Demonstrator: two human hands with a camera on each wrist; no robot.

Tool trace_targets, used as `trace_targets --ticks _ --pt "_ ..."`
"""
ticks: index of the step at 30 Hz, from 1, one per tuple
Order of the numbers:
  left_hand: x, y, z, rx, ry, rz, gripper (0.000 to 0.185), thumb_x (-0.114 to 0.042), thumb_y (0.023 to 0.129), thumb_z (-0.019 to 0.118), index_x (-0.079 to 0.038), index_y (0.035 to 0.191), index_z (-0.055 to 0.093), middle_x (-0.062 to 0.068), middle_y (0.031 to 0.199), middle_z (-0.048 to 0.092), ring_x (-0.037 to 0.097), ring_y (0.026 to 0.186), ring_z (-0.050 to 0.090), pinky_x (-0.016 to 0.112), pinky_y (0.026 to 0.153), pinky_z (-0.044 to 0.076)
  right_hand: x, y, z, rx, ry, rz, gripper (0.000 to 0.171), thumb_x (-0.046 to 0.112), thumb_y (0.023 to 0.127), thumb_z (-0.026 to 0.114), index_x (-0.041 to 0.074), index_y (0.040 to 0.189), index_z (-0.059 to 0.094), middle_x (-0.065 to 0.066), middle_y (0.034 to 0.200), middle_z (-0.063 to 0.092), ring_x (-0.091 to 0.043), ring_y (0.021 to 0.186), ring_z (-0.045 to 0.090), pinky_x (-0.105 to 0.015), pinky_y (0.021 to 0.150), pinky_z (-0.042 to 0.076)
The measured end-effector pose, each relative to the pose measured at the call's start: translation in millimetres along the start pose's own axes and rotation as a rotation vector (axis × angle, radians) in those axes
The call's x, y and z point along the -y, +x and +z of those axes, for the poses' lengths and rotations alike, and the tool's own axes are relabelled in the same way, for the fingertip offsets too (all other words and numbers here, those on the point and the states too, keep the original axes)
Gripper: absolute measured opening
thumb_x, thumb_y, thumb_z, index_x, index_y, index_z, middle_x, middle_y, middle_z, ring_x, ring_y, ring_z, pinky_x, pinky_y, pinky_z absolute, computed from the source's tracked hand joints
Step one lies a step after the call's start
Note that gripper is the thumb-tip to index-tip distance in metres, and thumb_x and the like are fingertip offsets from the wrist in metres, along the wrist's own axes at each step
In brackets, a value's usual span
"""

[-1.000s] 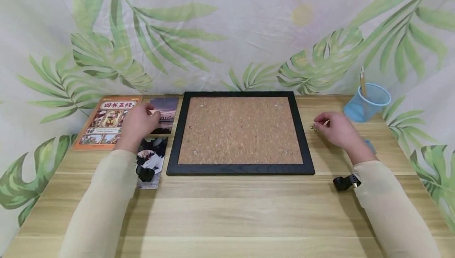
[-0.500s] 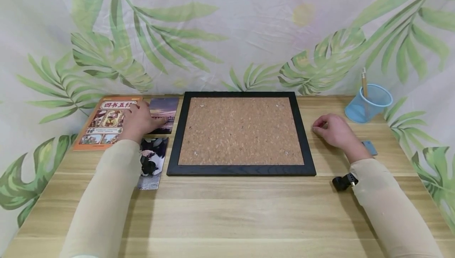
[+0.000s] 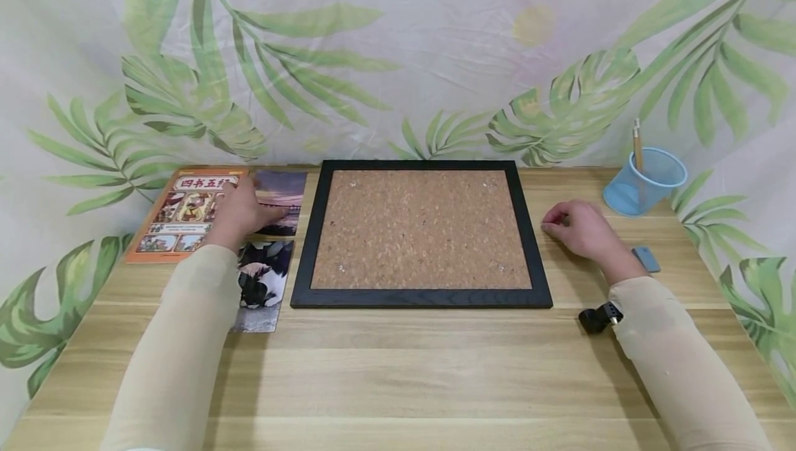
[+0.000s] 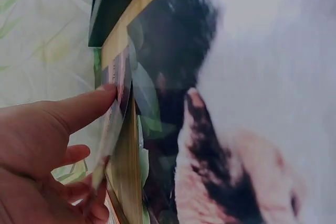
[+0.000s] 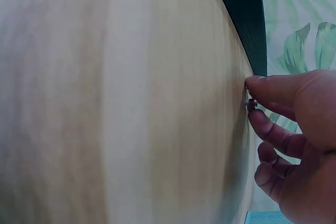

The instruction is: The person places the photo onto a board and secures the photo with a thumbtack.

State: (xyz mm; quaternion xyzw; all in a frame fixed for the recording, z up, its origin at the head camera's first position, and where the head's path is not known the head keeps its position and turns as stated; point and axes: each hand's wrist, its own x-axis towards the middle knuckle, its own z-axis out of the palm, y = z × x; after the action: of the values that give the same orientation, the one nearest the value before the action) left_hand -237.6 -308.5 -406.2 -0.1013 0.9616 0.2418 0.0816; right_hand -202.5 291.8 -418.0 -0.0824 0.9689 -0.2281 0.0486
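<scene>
My left hand holds a sunset photo by its left side, thumb on top and fingers curled underneath. In the left wrist view the card bends a little between thumb and fingers. Just in front of it lies a second photo of a black-and-white animal. On the right, my right hand pinches a small shiny metal push pin between thumb and fingertips, low over the table beside the board. A corkboard in a black frame lies between the hands.
An orange comic-style book lies at the back left, partly under my left hand. A blue mesh cup with a pencil stands back right. A small grey-blue block sits by my right wrist. A leaf-print cloth hangs behind the table.
My left hand has come down onto the sunset photo and drawn it slightly left. The fingers of my right hand have closed over where gold pins showed on the table.
</scene>
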Motion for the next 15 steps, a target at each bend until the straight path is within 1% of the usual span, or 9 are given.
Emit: trace_targets --ticks 2,4,6,8,10,11,14,15 --pt "2.9 -1.1 -2.0 -0.013 -0.023 0.028 0.078 -0.033 0.103 0.070 0.005 0.161 0.034 0.044 0.160 0.031 0.063 0.141 0.038 0.075 0.110 0.040 0 1 1 0.001 0.002 -0.004 0.018 0.017 0.105 0.070 0.000 0.106 0.077 -0.020 0.104 0.072 -0.036 0.101 0.061 -0.050 0.090 0.045" --pt "6.0 -4.5 -4.8 -0.027 -0.067 0.057 0.067 -0.026 0.107 0.063 0.006 0.160 0.039 0.040 0.158 0.041 0.057 0.133 0.049 0.070 0.104 0.046 0 2 2 0.002 0.004 -0.009 0.018 0.017 0.105 0.070 0.000 0.106 0.077 -0.020 0.104 0.072 -0.036 0.100 0.061 -0.049 0.089 0.045" --pt "8.5 -9.4 -8.6 -0.047 -0.115 0.074 0.057 -0.022 0.109 0.056 0.005 0.158 0.045 0.036 0.156 0.047 0.050 0.121 0.057 0.063 0.094 0.050 1 3 3 0.002 0.006 -0.013 0.018 0.016 0.105 0.070 0.000 0.106 0.077 -0.020 0.104 0.072 -0.036 0.101 0.061 -0.049 0.090 0.045" --pt "10.1 -15.3 -12.4 -0.071 -0.163 0.081 0.053 -0.021 0.110 0.051 0.002 0.157 0.049 0.034 0.155 0.050 0.044 0.112 0.058 0.055 0.084 0.050 1 3 4 0.003 0.007 -0.019 0.018 0.016 0.105 0.069 0.000 0.107 0.077 -0.020 0.104 0.072 -0.037 0.102 0.061 -0.052 0.094 0.043" --pt "10.7 -21.6 -15.8 -0.091 -0.205 0.095 0.051 -0.022 0.112 0.048 0.000 0.158 0.050 0.031 0.154 0.051 0.037 0.104 0.058 0.047 0.075 0.050 1 3 4 0.003 0.013 -0.029 0.018 0.015 0.105 0.068 -0.001 0.107 0.076 -0.021 0.105 0.072 -0.039 0.104 0.061 -0.056 0.102 0.039" --pt "10.5 -24.6 -17.1 -0.097 -0.226 0.099 0.051 -0.023 0.112 0.048 -0.002 0.159 0.051 0.030 0.153 0.051 0.033 0.096 0.057 0.043 0.070 0.048 2 3 4 0.002 0.019 -0.033 0.018 0.015 0.105 0.068 -0.002 0.107 0.076 -0.022 0.106 0.072 -0.040 0.105 0.062 -0.059 0.106 0.036" --pt "9.8 -33.4 -19.8 -0.114 -0.277 0.120 0.050 -0.025 0.114 0.047 -0.007 0.160 0.049 0.025 0.150 0.051 0.022 0.076 0.053 0.036 0.060 0.046 3 2 2 -0.005 0.034 -0.043 0.018 0.014 0.104 0.068 -0.002 0.108 0.076 -0.025 0.109 0.073 -0.042 0.108 0.062 -0.061 0.113 0.029" --pt "9.3 -36.3 -20.1 -0.117 -0.294 0.126 0.051 -0.026 0.114 0.046 -0.008 0.161 0.049 0.024 0.150 0.051 0.019 0.070 0.051 0.036 0.058 0.045 4 2 2 -0.009 0.039 -0.041 0.018 0.014 0.105 0.068 -0.002 0.108 0.076 -0.025 0.111 0.073 -0.042 0.108 0.061 -0.061 0.112 0.029"
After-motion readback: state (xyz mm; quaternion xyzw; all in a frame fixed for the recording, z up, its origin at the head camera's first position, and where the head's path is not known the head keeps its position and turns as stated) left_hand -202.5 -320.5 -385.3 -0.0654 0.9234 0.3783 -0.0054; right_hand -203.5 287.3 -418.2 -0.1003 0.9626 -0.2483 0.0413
